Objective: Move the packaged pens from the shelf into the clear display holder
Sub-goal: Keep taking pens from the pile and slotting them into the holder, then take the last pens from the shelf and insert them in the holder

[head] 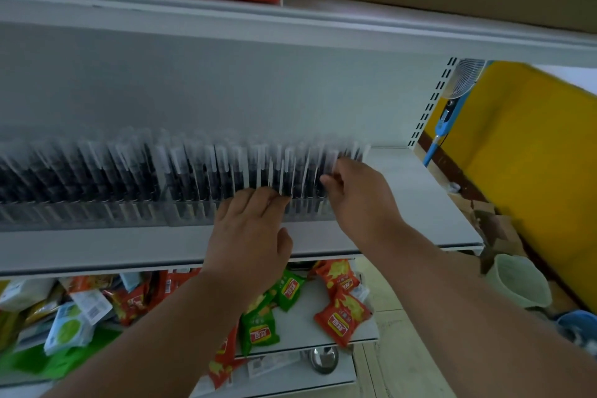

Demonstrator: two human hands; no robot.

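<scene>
Right hand [357, 191], at two o'clock from the left hand [250, 229], is pinched on the packaged pens [284, 171] being seated in the clear display holder [135, 215], while left fingers are laid straight against them; squaring the row is judged next

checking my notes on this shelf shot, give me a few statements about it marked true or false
1. Both hands are at the row of packaged pens. True.
2. The left hand holds a snack packet. False: its fingers are at the pens.
3. The right hand is at the right end of the row. True.
4. The pens lie flat in a pile. False: they stand in the clear holder.
5. Snack packets lie on the shelf below. True.
</scene>
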